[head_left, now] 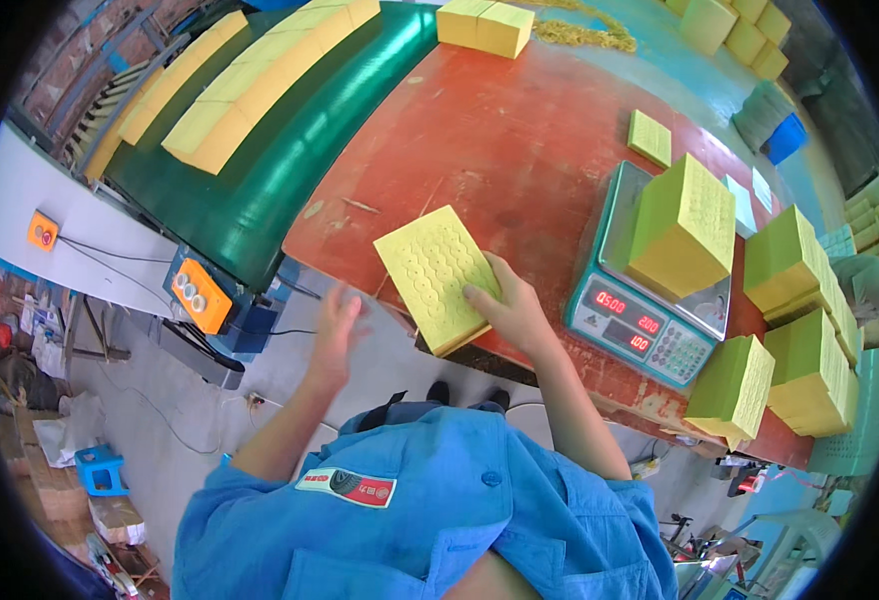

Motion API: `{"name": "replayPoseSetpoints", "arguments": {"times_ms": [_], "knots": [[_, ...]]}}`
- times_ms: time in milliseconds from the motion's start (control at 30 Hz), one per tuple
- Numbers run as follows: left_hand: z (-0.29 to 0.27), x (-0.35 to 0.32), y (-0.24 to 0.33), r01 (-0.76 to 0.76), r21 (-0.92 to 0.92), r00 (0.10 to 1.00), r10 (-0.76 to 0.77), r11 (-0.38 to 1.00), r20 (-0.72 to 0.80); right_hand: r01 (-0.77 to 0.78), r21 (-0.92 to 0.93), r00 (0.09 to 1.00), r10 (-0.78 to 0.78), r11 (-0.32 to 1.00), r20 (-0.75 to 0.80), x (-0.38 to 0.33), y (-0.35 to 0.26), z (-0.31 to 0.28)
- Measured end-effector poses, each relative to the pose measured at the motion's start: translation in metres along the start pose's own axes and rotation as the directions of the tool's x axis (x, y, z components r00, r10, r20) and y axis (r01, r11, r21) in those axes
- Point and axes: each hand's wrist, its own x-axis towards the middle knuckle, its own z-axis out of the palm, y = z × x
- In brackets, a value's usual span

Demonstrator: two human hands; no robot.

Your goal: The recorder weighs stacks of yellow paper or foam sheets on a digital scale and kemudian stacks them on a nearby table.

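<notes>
My right hand (513, 308) grips a thin stack of yellow paper (438, 278) by its right edge, thumb on top. The sheets bear rows of pressed, curved patterns, and the stack is tilted over the near edge of the red table (460, 130). Left of the stack, apart from it, my left hand (338, 328) is raised with fingers stretched and slightly blurred, holding nothing. To the right, a digital scale (640, 325) with lit red digits carries a thick block of yellow paper (682, 225) on its metal plate.
A green conveyor belt (300, 150) at the left carries rows of yellow paper blocks (260, 90). Several more paper blocks (810, 370) stand right of the scale. A small paper stack (650, 138) lies behind it. An orange button box (200, 295) hangs by the conveyor.
</notes>
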Motion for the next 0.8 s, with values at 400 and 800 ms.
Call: {"name": "replayPoseSetpoints", "arguments": {"times_ms": [400,800], "knots": [[0.015,-0.021,-0.024,0.164,-0.461,0.944,-0.002,0.872,0.331,0.029,-0.126,0.978,-0.054,0.992,-0.202,-0.058,0.004,0.069],[0.053,-0.040,0.049,0.266,-0.381,0.909,-0.099,0.886,0.405,-0.105,0.366,0.978,0.162,0.925,-0.130,-0.098,0.005,-0.022]]}}
